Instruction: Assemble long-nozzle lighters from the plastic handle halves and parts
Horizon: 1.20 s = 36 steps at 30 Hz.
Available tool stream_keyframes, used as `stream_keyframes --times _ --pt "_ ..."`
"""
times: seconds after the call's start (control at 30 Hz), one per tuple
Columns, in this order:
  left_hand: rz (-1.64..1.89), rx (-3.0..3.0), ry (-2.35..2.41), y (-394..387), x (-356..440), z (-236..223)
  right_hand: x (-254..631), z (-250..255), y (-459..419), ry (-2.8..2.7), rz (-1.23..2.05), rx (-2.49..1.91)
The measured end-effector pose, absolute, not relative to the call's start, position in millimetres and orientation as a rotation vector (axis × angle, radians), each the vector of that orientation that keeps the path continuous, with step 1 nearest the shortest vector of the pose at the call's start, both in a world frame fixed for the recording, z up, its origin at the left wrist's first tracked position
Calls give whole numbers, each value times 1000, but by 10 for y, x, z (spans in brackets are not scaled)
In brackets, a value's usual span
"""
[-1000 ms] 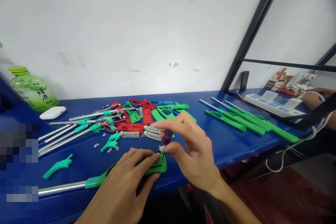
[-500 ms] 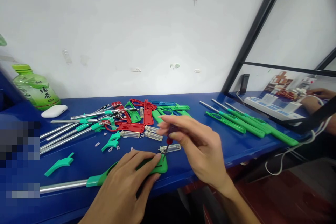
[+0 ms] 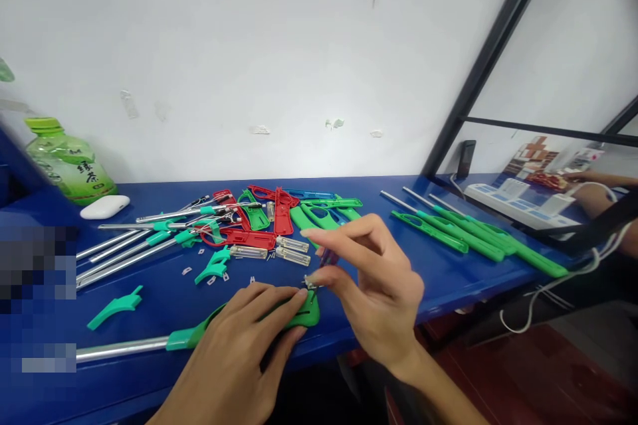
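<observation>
My left hand (image 3: 242, 339) presses a green gas lighter (image 3: 310, 313) with a long metal tube against the table edge, its fingers wrapped over the handle. Between the thumb and fingers of my right hand (image 3: 381, 289) is the dark red handle of a small screwdriver (image 3: 327, 256). The screwdriver's tip points down at the end of the lighter's green handle; whether it sits in a screw I cannot tell. Just behind, a clear fuel tank is mostly covered by my right hand. A loose teal trigger piece (image 3: 117, 307) lies left of the lighter.
Red shell halves (image 3: 244, 238), clear fuel tanks (image 3: 249, 252) and metal tubes (image 3: 134, 254) are heaped behind my hands. Several green lighters (image 3: 478, 236) lie at right. A tea bottle (image 3: 72, 163), white earbud case (image 3: 104, 206) and power strip (image 3: 513, 206) stand farther off. Another person's hand shows far right.
My right hand's fingers have curled and shifted on the screwdriver handle, with the wrist slightly lower. My left hand keeps its grip on the lighter.
</observation>
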<state>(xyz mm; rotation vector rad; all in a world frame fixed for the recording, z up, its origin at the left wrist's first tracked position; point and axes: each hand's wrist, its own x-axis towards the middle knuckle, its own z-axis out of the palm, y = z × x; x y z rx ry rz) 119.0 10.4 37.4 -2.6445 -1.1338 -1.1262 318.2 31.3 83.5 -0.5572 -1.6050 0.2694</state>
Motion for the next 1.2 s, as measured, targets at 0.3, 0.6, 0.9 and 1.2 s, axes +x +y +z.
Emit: stream_keyframes --times 0.3,0.6,0.9,1.2 --pt "-1079 -2634 -1124 107 1207 388 3238 849 347 -1639 368 -571" --pt "-1070 -2658 -1132 101 1194 368 3250 863 356 -1642 220 -561" --pt "-1115 -2618 -1075 114 1203 365 3260 899 334 -1695 345 -500" --pt "-1097 -2602 -1082 100 1199 366 3256 800 403 -1745 306 -483"
